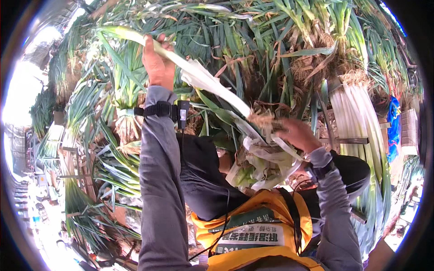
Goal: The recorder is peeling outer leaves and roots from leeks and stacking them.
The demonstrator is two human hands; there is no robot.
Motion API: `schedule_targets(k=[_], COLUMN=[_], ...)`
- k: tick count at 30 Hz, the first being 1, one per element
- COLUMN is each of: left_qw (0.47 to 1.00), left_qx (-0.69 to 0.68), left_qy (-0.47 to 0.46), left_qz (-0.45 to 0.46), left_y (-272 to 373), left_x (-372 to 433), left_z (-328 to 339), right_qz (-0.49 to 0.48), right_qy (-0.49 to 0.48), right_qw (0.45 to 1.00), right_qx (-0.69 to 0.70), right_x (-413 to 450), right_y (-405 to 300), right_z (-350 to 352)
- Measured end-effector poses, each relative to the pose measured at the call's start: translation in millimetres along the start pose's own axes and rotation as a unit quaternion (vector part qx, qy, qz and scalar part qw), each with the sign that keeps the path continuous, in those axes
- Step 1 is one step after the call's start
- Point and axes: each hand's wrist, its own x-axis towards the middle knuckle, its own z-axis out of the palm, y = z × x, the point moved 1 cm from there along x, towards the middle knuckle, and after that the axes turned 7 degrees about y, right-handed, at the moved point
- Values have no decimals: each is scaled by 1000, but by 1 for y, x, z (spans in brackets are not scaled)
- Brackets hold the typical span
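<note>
My left hand (pixel 158 64) grips a long green onion (pixel 210 83) around its upper stalk. The onion slants across the view, its pale green top at the upper left and its white shaft running down to the right. Loose white outer skin hangs from the shaft's middle. At the lower end is a tuft of tan roots (pixel 260 118). My right hand (pixel 296 133) is right beside those roots and blurred; whether its fingers hold the roots or a strip of skin cannot be told. Peeled leaves and skins (pixel 254 166) lie in a pile between my legs, below the roots.
Green onions with long leaves (pixel 234 40) are heaped ahead. At the right a bundle of clean white-shafted onions (pixel 356 115) rests by a metal bar (pixel 352 140). A tied bundle (pixel 127 113) stands left of my forearm. Blue plastic (pixel 394 128) hangs at far right.
</note>
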Motion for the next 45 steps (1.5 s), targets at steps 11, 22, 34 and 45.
schedule_targets(k=[11, 22, 34, 45], left_qw=[985, 978, 997, 987], left_qx=[-8, -86, -6, -71], left_qy=[-44, -49, -25, 77], left_qz=[-166, -185, -75, -122], left_y=[-36, -16, 1, -17], left_x=[-80, -48, -1, 2], left_z=[76, 36, -6, -19], right_qz=[-288, 18, -72, -98], right_qy=[178, -65, -63, 61], right_qw=[922, 910, 667, 831], right_qx=[186, 408, 739, 545], right_x=[145, 90, 5, 39], right_y=[-151, -95, -34, -93], right_z=[-64, -40, 10, -4])
